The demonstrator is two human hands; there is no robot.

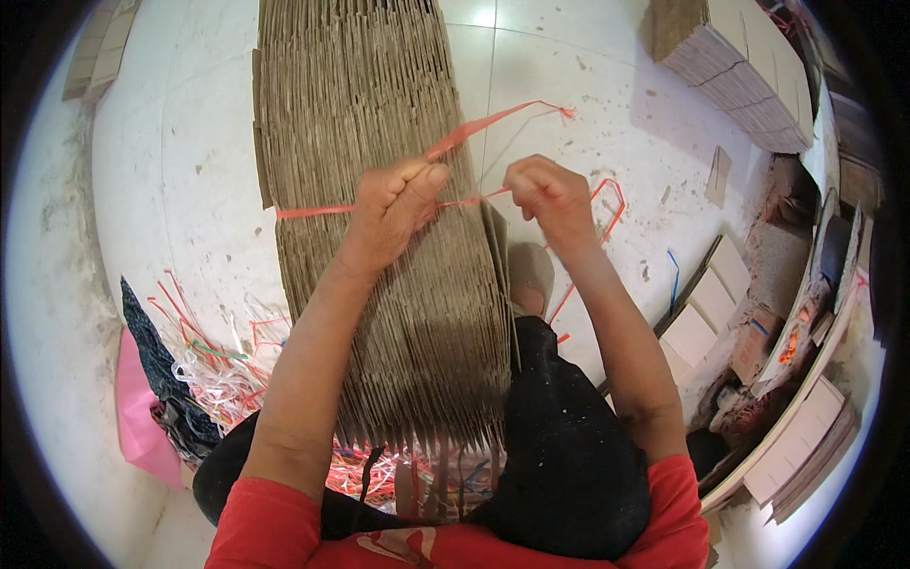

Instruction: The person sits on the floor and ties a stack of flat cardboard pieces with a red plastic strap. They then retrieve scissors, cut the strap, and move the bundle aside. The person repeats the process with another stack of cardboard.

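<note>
A red plastic strap (pixel 313 211) runs across the stack of flattened cardboard (pixel 379 190) lying on the white floor (pixel 180 171) between the person's knees, cinched there to bind the sheets. Atop the stack, the left hand (pixel 393 204) is clenched on the strap and the right hand (pixel 548 194), at the stack's right edge, pinches its other end, so it stays taut. Loose strap offcuts (pixel 218 365) lie left of the stack.

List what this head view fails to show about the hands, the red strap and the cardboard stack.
- Whether the red strap is knotted: the crossing lies between the left hand and right hand, hidden by the fingers.
- The strap's run under the cardboard stack: covered by the stack.
- The stack's far end: cut off by the top edge.
- The stack's near end: hidden by the left forearm and dark-trousered knee.
</note>
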